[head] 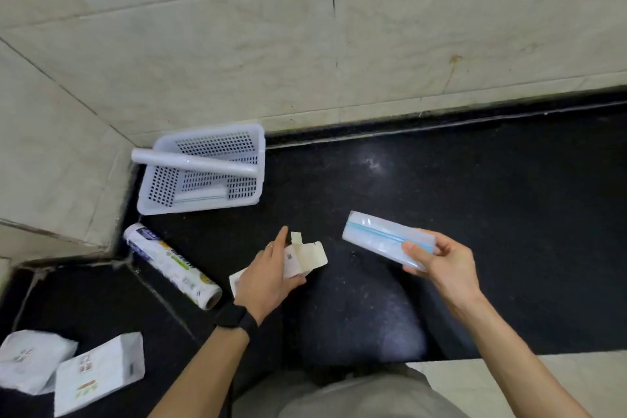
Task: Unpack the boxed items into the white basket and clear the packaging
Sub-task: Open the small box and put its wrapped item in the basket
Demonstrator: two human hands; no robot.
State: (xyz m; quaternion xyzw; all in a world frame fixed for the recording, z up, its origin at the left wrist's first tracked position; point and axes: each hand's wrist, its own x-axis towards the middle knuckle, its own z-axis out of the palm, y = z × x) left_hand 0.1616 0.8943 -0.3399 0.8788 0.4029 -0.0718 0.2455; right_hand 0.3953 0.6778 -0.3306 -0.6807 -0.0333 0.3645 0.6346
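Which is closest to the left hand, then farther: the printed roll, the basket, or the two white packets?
From the left hand:
1. Printed roll, lying just to its left.
2. Basket, beyond, in the wall corner.
3. White packets, far bottom-left.

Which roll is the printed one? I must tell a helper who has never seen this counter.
Start at the white basket in the tiled corner. Just in front of it, the printed roll lies flat on the black counter. Unlike the plain roll propped across the basket, it carries labels.
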